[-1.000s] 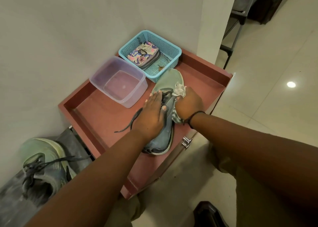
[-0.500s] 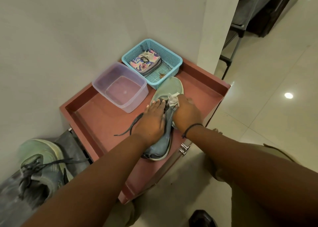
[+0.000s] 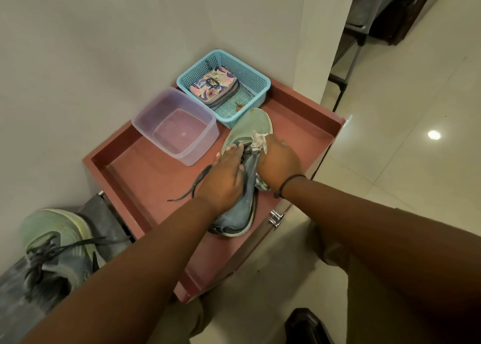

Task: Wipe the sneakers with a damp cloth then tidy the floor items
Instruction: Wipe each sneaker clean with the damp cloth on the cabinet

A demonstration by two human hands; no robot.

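A green and grey-blue sneaker (image 3: pixel 250 127) lies on its side on the red tray-topped cabinet (image 3: pixel 145 166), toe toward the basket. My left hand (image 3: pixel 223 179) presses on its upper over the laces, fingers fairly straight. My right hand (image 3: pixel 279 162) grips a patterned pale cloth (image 3: pixel 259 141) bunched against the sneaker's side; cloth ends show above and below the fist. The second sneaker (image 3: pixel 54 244) sits low at the left on a dark surface, laces loose.
A clear plastic tub (image 3: pixel 174 130) with a little water stands left of the sneaker. A blue basket (image 3: pixel 257 83) behind holds a floral pouch (image 3: pixel 213 85). A wall corner and a pillar close the back. Tiled floor (image 3: pixel 403 161) lies right; a dark shoe (image 3: pixel 304 325) is near my feet.
My right hand has slid the cloth slightly along the sneaker's side toward the toe. My left hand stays pressing on the upper. The camera has shifted a little.
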